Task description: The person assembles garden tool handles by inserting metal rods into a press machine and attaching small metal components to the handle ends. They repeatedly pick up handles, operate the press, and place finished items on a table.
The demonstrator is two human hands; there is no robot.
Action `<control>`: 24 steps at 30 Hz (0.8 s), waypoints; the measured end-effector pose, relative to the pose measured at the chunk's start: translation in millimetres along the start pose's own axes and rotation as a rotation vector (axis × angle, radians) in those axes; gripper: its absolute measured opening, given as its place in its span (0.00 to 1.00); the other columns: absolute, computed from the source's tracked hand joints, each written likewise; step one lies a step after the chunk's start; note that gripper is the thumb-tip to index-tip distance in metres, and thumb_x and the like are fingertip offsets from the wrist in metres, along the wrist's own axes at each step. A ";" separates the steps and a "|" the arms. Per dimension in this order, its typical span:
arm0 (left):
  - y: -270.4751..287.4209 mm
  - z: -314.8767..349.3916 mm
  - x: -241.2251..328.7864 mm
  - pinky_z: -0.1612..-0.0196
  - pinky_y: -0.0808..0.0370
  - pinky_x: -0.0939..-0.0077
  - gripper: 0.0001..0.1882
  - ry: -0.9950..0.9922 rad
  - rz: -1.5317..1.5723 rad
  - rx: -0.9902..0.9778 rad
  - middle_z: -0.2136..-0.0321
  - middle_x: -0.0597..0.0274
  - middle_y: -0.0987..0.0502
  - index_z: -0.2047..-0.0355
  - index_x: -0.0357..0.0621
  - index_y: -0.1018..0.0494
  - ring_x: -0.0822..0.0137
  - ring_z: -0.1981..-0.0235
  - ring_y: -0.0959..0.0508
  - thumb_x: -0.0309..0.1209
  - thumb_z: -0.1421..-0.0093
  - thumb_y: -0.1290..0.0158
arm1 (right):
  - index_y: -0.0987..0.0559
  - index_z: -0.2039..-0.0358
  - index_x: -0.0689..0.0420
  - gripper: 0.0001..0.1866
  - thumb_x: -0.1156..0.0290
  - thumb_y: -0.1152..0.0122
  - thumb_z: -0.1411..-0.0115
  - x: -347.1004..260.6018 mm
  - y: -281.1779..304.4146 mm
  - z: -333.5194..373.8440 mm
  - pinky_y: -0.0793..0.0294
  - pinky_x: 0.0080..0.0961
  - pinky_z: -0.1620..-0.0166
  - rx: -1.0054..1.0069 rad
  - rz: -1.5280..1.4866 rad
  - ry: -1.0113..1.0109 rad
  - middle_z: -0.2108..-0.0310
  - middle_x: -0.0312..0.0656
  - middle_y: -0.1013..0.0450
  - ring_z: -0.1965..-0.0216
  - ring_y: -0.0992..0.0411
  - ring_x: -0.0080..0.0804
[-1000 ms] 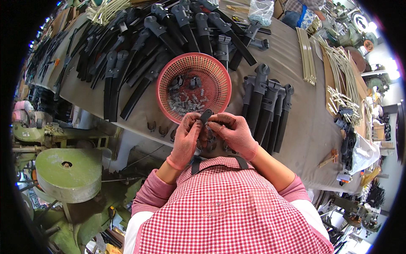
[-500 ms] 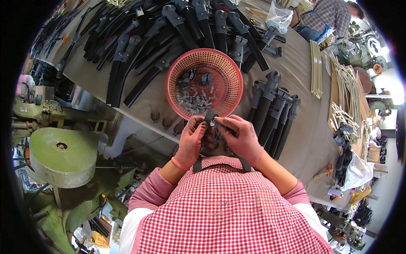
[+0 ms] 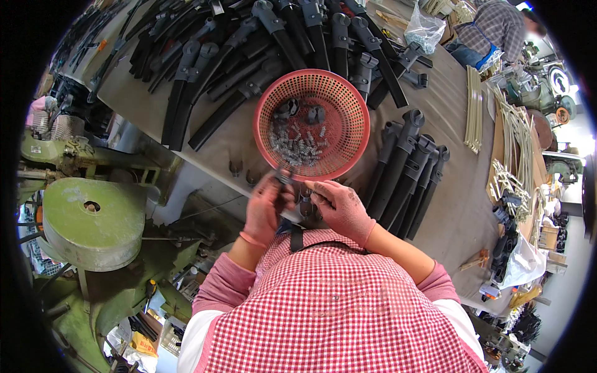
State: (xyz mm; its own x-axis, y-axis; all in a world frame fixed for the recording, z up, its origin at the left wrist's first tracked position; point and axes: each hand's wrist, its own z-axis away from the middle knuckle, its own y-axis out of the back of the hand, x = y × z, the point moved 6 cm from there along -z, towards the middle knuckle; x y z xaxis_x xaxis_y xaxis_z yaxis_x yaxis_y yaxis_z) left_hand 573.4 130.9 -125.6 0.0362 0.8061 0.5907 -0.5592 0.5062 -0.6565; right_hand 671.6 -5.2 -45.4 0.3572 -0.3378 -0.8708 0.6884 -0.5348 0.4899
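In a pinkish work glove, my left hand (image 3: 262,208) is closed round a small dark plastic fitting (image 3: 284,176), blurred by motion. My right hand (image 3: 343,208), gloved alike, has its fingers drawn together just to the right; whatever it holds is too small to make out. Beyond both hands stands a red perforated basket (image 3: 362,138). Small metal springs (image 3: 295,148) lie in it with a few dark plastic fittings (image 3: 316,114). Along the table's near edge, partly behind my hands, sit several small dark U-shaped pieces (image 3: 235,168).
Black tubes with grey joints (image 3: 239,93) cover the far table; a bundle of similar tubes (image 3: 407,168) lies right of the basket. Pale rods (image 3: 474,109) are farther right. A green machine (image 3: 93,224) stands at the left. Another person (image 3: 494,31) bends over at the far right.
My hands have come apart, the left drawing back leftward with the dark fitting, the right staying by the basket's near side. The whole view has shifted slightly.
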 end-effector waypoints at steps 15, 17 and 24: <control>55.2 -131.2 99.8 0.63 0.23 0.59 0.11 -0.874 -1.662 0.479 0.67 0.48 0.21 0.58 0.45 0.27 0.49 0.66 0.20 0.37 0.37 0.47 | 0.23 0.53 0.65 0.12 0.75 0.44 0.35 56.1 31.8 16.3 0.26 0.19 0.61 0.174 -0.703 -0.510 0.65 0.37 0.24 0.67 0.27 0.21; 16.6 -140.2 85.9 0.64 0.23 0.58 0.11 -0.944 -1.839 0.240 0.65 0.50 0.21 0.58 0.46 0.27 0.49 0.65 0.20 0.38 0.37 0.47 | 0.24 0.54 0.65 0.11 0.75 0.43 0.36 58.4 37.5 15.0 0.25 0.19 0.61 0.208 -0.684 -0.479 0.63 0.38 0.24 0.65 0.26 0.22; -20.8 -195.6 51.2 0.60 0.21 0.58 0.10 -0.520 -2.242 0.092 0.61 0.54 0.21 0.58 0.46 0.25 0.53 0.59 0.19 0.35 0.38 0.47 | 0.21 0.59 0.64 0.09 0.73 0.37 0.38 60.5 51.2 14.2 0.30 0.15 0.66 0.228 -0.597 -0.379 0.69 0.33 0.26 0.70 0.31 0.15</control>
State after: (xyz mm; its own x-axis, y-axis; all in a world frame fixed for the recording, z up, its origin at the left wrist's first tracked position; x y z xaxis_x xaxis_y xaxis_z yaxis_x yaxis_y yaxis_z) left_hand 748.9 221.7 -173.5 0.3035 -0.9425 0.1397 0.0237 0.1540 0.9878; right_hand 719.5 -64.0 -72.3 -0.3076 -0.1618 -0.9376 0.5346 -0.8446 -0.0296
